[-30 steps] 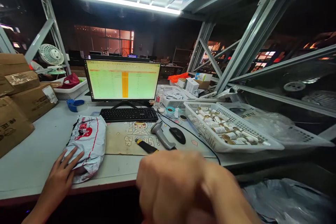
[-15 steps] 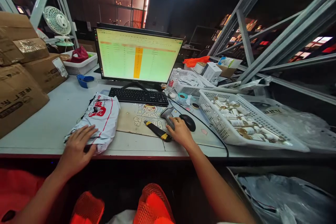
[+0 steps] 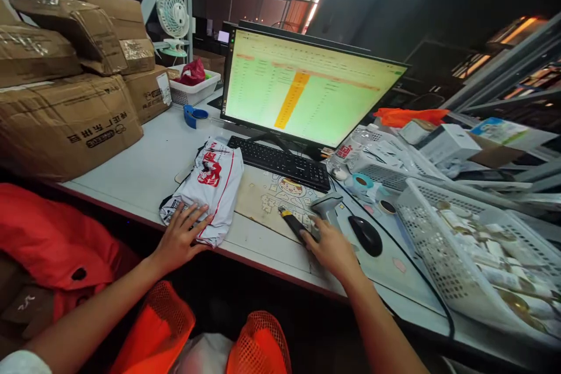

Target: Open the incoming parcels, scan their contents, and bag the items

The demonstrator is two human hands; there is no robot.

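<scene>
My left hand (image 3: 180, 239) lies flat with fingers spread on the lower end of a white plastic mailing bag (image 3: 223, 187) with red print. At the desk's front, my right hand (image 3: 333, 248) has thumb and fingers closed around the rear end of a black and yellow utility knife (image 3: 291, 221); the hand covers that end. The knife's front points away toward the keyboard. Just beyond my right fingers is a grey barcode scanner (image 3: 325, 203), and a black mouse (image 3: 366, 235) sits to the right of the hand.
A monitor (image 3: 302, 87) stands behind a black keyboard (image 3: 280, 162). Cardboard boxes (image 3: 79, 123) are stacked at left. A white basket (image 3: 432, 257) holds several small bottles at right, with a black cable (image 3: 409, 251) running alongside. A blue tape dispenser (image 3: 195, 117) is near the back.
My right hand has left the barcode scanner and moved onto the utility knife. My left hand stays on the mailing bag. The view has turned left and tilted.
</scene>
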